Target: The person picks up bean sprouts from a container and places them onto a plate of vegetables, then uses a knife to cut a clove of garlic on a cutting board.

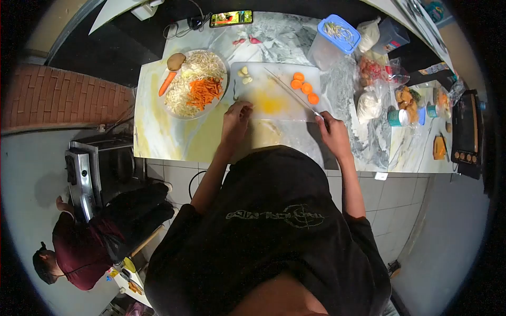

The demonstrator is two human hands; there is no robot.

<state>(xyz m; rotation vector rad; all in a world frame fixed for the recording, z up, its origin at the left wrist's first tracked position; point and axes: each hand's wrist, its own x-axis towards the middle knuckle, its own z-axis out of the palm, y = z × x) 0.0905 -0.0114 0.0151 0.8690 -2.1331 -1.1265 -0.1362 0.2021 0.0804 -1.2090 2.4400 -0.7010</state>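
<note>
A white cutting board (311,113) lies in front of me, with an orange-yellow stain at its middle. My right hand (334,134) grips a knife (293,90) at the board's right edge, the blade slanting to the far left over the board. Several thick carrot slices (297,83) sit beyond the blade. Pale garlic cloves (244,75) rest near the far left corner. My left hand (237,122) is at the board's near left edge, fingers curled together; what they hold, if anything, is hidden. Just past them lies a thin dark strip (235,91).
Left of the board, a plate (225,79) bears shredded carrot, bean sprouts, pale shreds, a carrot and a brown potato (176,61). A blue-lidded container (326,50), bags and jars stand right. A phone (231,18) lies at the back. Another person (84,253) is at lower left.
</note>
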